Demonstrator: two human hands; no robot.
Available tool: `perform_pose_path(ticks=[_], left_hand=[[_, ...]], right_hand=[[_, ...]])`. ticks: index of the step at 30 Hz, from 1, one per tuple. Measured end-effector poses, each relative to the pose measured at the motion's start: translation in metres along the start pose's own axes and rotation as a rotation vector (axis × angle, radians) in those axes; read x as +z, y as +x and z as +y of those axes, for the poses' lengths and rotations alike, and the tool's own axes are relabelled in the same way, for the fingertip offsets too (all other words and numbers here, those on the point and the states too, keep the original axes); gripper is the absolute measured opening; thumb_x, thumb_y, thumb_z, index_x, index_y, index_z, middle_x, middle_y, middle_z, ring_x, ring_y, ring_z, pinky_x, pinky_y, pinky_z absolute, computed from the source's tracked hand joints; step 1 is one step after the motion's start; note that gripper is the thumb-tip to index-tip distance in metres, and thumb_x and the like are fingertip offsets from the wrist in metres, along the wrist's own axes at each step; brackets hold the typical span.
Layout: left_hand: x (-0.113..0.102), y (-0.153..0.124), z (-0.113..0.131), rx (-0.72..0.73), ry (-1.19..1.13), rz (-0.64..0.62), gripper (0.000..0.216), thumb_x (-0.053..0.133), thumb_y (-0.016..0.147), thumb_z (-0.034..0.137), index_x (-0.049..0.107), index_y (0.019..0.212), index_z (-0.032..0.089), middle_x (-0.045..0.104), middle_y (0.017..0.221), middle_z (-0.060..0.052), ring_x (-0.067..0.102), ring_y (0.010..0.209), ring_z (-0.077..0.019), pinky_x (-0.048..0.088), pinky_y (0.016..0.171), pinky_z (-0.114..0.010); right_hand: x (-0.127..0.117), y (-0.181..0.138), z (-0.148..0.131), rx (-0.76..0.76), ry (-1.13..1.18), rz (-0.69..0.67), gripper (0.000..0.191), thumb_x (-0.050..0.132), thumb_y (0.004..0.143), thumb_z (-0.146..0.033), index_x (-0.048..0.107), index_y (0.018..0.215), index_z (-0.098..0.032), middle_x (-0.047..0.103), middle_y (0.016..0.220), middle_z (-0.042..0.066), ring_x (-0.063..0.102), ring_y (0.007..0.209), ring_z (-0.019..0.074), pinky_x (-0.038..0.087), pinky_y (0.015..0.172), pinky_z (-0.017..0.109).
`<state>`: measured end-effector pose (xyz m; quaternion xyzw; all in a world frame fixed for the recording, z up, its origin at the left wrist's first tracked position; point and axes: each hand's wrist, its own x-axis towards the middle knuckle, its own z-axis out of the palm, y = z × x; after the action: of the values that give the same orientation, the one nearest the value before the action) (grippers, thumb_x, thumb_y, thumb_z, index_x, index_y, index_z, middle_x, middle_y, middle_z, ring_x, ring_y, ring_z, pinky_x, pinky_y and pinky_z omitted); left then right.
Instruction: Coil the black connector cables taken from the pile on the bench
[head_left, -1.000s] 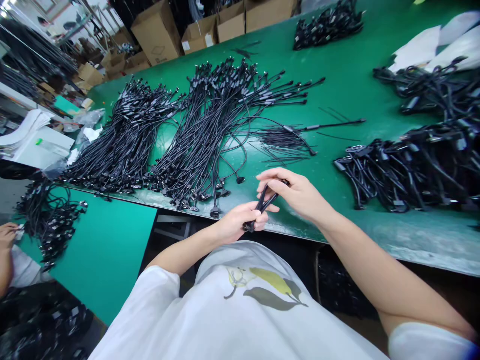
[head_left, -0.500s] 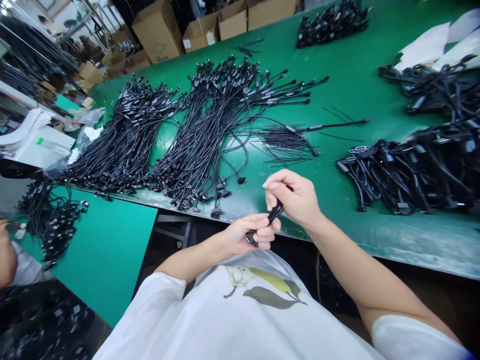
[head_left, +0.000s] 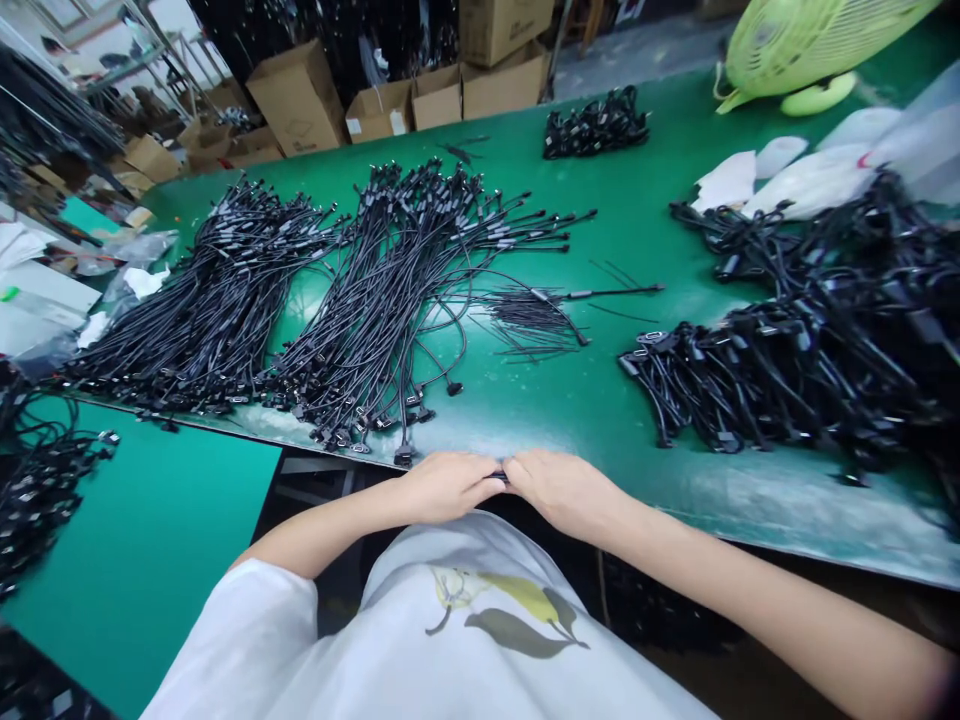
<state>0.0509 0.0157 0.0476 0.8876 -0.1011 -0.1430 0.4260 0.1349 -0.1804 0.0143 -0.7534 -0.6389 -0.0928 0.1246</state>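
Note:
My left hand [head_left: 444, 485] and my right hand [head_left: 561, 490] meet knuckles-up at the front edge of the green table [head_left: 600, 400], just above my lap. Both are closed round a short black cable [head_left: 498, 477], of which only a small dark bit shows between the fingers. The rest of the cable is hidden under my hands. Straight ahead of them lies a fanned pile of black cables [head_left: 397, 290] with connectors at the near ends, and a thin bundle of black cable ties [head_left: 532, 318] lies a little to the right.
A second cable pile [head_left: 202, 310] covers the table's left; folded cable bundles [head_left: 795, 360] heap at the right. A small pile [head_left: 596, 125] sits far back. White bags [head_left: 810, 175], a green fan [head_left: 810, 40], cardboard boxes [head_left: 300, 95]. A lower teal surface [head_left: 150, 540] at left holds more cables [head_left: 37, 480].
My hands dropped from chest height to the table's front edge and came together, covering the cable. The view tilted up, showing the fan; the other person's hand at left left the view.

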Motion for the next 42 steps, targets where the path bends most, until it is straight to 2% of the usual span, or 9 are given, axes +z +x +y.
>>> perform_pose_path(ticks=[7, 12, 15, 20, 27, 31, 35, 38, 42], left_hand=[[0.012, -0.003, -0.008, -0.113, -0.093, 0.032, 0.026, 0.049, 0.091, 0.029, 0.058, 0.069, 0.021, 0.053, 0.064, 0.000, 0.047, 0.062, -0.0145, 0.032, 0.064, -0.025], [0.015, 0.001, -0.022, -0.236, -0.533, 0.239, 0.037, 0.051, 0.089, 0.050, 0.063, 0.080, 0.017, 0.047, 0.060, 0.003, 0.042, 0.055, -0.0111, 0.036, 0.059, -0.024], [0.009, 0.006, -0.020, -0.276, -0.938, 0.349, 0.046, 0.061, 0.079, 0.061, 0.061, 0.080, 0.015, 0.038, 0.055, 0.007, 0.033, 0.048, -0.0075, 0.033, 0.050, -0.022], [0.004, 0.008, -0.006, -0.267, -1.175, 0.411, 0.048, 0.072, 0.070, 0.059, 0.058, 0.077, 0.014, 0.036, 0.054, 0.008, 0.028, 0.047, -0.0046, 0.028, 0.045, -0.020], [0.007, 0.010, 0.000, -0.254, -1.287, 0.425, 0.045, 0.075, 0.071, 0.053, 0.061, 0.081, 0.011, 0.035, 0.055, 0.008, 0.028, 0.047, -0.0035, 0.027, 0.045, -0.019], [0.009, 0.020, 0.010, -0.204, -1.346, 0.405, 0.052, 0.074, 0.075, 0.049, 0.059, 0.111, 0.013, 0.036, 0.056, 0.009, 0.029, 0.047, -0.0043, 0.028, 0.046, -0.018], [0.014, 0.030, 0.007, -0.124, -1.255, 0.435, 0.058, 0.070, 0.078, 0.051, 0.058, 0.119, 0.012, 0.038, 0.057, 0.009, 0.032, 0.048, -0.0056, 0.032, 0.047, -0.020], [0.017, 0.031, -0.004, -0.119, -0.984, 0.512, 0.057, 0.059, 0.086, 0.051, 0.060, 0.123, 0.008, 0.045, 0.060, 0.006, 0.038, 0.050, -0.0070, 0.037, 0.051, -0.022], [0.011, 0.024, -0.010, -0.154, -0.528, 0.477, 0.052, 0.042, 0.096, 0.036, 0.048, 0.143, 0.015, 0.050, 0.060, 0.004, 0.046, 0.054, -0.0098, 0.044, 0.062, -0.024]], right_hand=[[-0.002, 0.005, 0.001, -0.015, 0.094, -0.102, 0.031, 0.038, 0.101, -0.025, 0.056, 0.077, -0.016, 0.055, 0.066, 0.004, 0.046, 0.056, 0.0148, 0.024, 0.052, 0.029], [-0.003, 0.018, 0.067, 0.254, 0.448, -0.009, 0.034, 0.036, 0.102, -0.037, 0.066, 0.107, -0.020, 0.067, 0.101, 0.006, 0.062, 0.091, 0.0174, 0.047, 0.076, 0.029], [0.014, 0.027, 0.121, 0.588, 0.161, 0.179, 0.033, 0.039, 0.098, -0.028, 0.068, 0.108, -0.017, 0.064, 0.114, 0.012, 0.058, 0.102, 0.0241, 0.046, 0.086, 0.038], [0.039, 0.035, 0.154, 0.554, -0.057, 0.078, 0.029, 0.042, 0.094, -0.021, 0.070, 0.095, -0.011, 0.064, 0.109, 0.017, 0.055, 0.089, 0.0253, 0.042, 0.076, 0.037], [0.007, 0.026, 0.130, 0.682, -0.103, 0.202, 0.033, 0.042, 0.098, -0.030, 0.070, 0.098, -0.014, 0.065, 0.099, 0.016, 0.054, 0.088, 0.0260, 0.038, 0.075, 0.037], [0.000, 0.032, 0.076, 0.755, 0.416, 0.353, 0.025, 0.052, 0.093, -0.036, 0.070, 0.089, -0.018, 0.066, 0.089, 0.008, 0.058, 0.081, 0.0203, 0.042, 0.073, 0.032], [0.001, 0.038, 0.014, 0.676, 0.939, 0.246, 0.022, 0.056, 0.091, -0.038, 0.066, 0.088, -0.019, 0.065, 0.079, 0.002, 0.059, 0.071, 0.0158, 0.043, 0.065, 0.027], [-0.003, 0.038, -0.006, 0.572, 0.606, 0.243, 0.018, 0.051, 0.095, -0.030, 0.064, 0.088, -0.018, 0.063, 0.077, 0.003, 0.055, 0.065, 0.0136, 0.040, 0.063, 0.027], [-0.015, 0.042, 0.000, 0.117, -0.136, 0.328, 0.021, 0.046, 0.096, -0.015, 0.065, 0.087, -0.016, 0.063, 0.079, 0.006, 0.053, 0.073, 0.0157, 0.038, 0.069, 0.030]])
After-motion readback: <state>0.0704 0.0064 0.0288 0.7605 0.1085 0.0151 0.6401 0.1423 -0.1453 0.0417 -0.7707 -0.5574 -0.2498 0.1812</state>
